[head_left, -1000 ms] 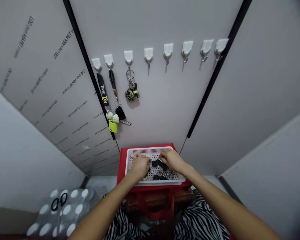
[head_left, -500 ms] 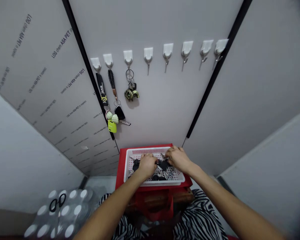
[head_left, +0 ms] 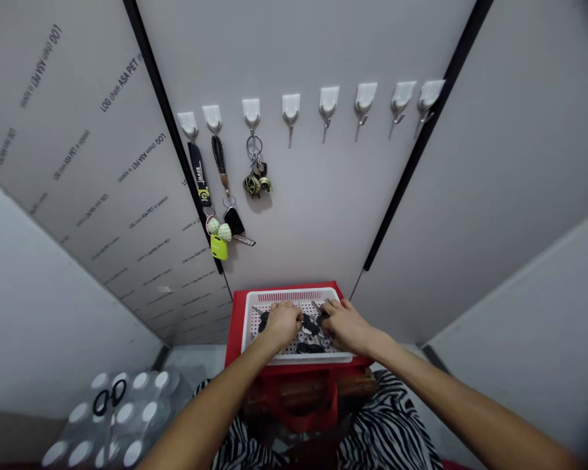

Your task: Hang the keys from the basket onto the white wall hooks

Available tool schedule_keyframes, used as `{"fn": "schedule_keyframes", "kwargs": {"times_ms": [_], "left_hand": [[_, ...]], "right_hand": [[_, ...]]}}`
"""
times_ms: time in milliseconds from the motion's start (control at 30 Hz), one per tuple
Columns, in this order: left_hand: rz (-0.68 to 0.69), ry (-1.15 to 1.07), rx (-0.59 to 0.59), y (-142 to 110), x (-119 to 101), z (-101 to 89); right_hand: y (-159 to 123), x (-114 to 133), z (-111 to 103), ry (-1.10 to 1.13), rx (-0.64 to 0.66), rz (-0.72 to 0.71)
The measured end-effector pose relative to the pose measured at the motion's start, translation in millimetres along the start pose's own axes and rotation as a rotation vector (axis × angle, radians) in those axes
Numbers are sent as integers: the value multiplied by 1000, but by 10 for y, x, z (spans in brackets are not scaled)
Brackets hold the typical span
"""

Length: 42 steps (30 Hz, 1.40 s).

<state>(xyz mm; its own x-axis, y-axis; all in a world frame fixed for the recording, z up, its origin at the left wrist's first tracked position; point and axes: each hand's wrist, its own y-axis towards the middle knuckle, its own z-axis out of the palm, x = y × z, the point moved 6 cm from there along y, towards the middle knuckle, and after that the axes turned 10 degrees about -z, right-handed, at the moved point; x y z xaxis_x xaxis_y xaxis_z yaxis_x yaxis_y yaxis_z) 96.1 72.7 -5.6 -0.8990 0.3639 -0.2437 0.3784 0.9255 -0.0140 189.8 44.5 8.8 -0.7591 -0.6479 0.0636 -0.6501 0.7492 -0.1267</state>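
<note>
A white perforated plastic basket [head_left: 301, 358] holds several loose keys, many with black heads. My left hand [head_left: 285, 322] is inside it, with fingers closed at the edge of a bunch of black-headed keys [head_left: 310, 325]. Beside it, over the basket's right side, my right hand [head_left: 347, 326] curls its fingers around black-headed keys; its fingertips are partly hidden. On the wall hang a black strap with a yellow-green tag [head_left: 219, 247], a braided strap with a black key fob [head_left: 234, 220], and a keyring with bronze charms [head_left: 257, 185].
A row of white adhesive hooks [head_left: 329, 98] runs along the panel, three of them bearing key sets. The basket stands on a red bag [head_left: 236, 329]. At lower left, black-handled scissors [head_left: 108, 397] lie on shrink-wrapped bottles [head_left: 149, 412]. Walls stand close on both sides.
My left hand has shifted slightly left. My right hand has moved a little down over the keys, and the bunch between the hands has shifted left and slightly lower.
</note>
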Motion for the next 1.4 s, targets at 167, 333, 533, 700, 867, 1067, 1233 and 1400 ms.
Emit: {"fn": "schedule_keyframes", "kwargs": {"times_ms": [167,333,533,700,867,1067,1233,1400], "left_hand": [[-6,-10,0,-12,63,-11],[-5,-4,-1,-13,67,-15],[-19,-28,-13,-22,82,-37],[-26,-194,-17,-44,41,-86],[49,-646,-51,-46,-147,-216],[-87,-1077,-260,35,-68,-504],[37,-1467,-94,142,-164,-752],[-33,-1507,-222,278,-139,-1390]], "right_hand": [[22,-94,-44,51,-134,11],[46,-52,13,22,-68,-13],[41,-44,-39,65,-143,17],[7,-130,-216,387,-370,83],[40,-175,-383,725,-618,149],[185,-186,-569,911,-758,202],[260,-178,-1101,894,-969,185],[298,-183,-1922,790,-1251,184]]}}
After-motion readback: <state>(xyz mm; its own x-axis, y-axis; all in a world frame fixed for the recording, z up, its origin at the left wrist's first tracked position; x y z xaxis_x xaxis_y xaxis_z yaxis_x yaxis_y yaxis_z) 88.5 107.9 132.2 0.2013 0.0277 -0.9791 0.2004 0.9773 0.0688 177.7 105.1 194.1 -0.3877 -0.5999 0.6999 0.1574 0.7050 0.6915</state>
